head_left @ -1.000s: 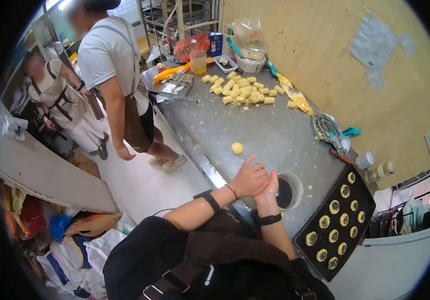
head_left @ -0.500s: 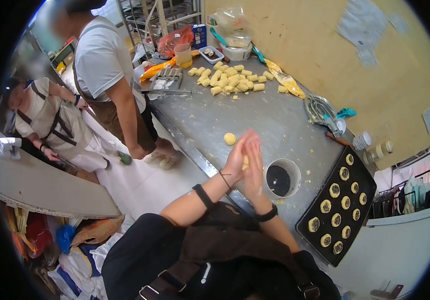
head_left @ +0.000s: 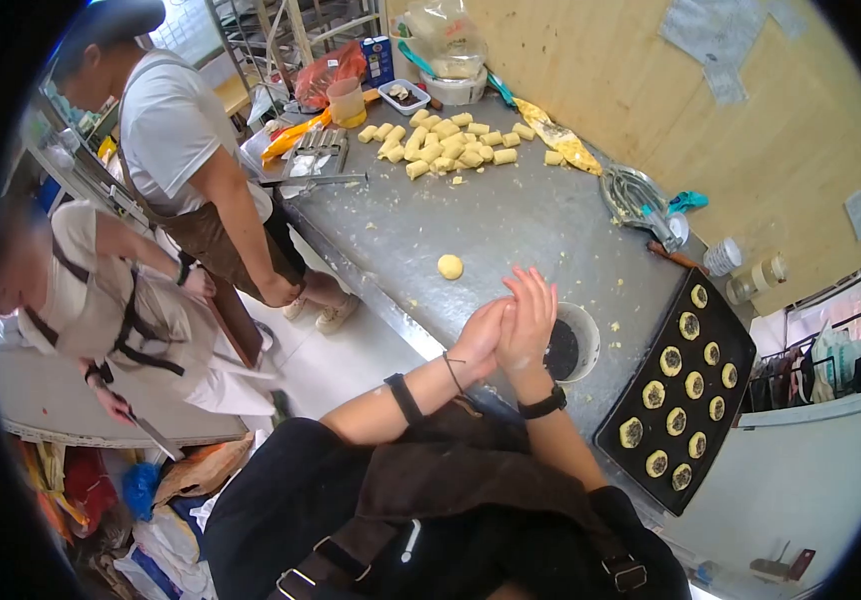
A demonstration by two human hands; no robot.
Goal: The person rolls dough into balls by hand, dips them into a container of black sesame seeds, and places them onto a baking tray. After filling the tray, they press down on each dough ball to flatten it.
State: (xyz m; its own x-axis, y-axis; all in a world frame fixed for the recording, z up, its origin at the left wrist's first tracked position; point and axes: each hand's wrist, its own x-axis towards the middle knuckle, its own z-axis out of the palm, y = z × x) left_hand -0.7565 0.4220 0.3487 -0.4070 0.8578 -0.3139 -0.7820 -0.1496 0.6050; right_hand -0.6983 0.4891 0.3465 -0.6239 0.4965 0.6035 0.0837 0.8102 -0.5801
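My left hand and my right hand are pressed palm to palm above the metal table. The dough piece seen between them a moment ago is now hidden by the palms. A round yellow dough ball lies on the table just beyond my fingers. Beside my right wrist stands a white tub with dark filling, partly covered by that hand. To the right, a black tray holds several round dough pieces with dark centres.
Many short yellow dough cylinders are heaped at the table's far side. A whisk lies by the wall. Two people stand at the left, one in a white shirt, the other holding a knife low down.
My hands have shifted slightly, and the dough between them has gone out of sight. The person at the far left has come nearer, with the knife now plainly visible. The whole view has shifted slightly.
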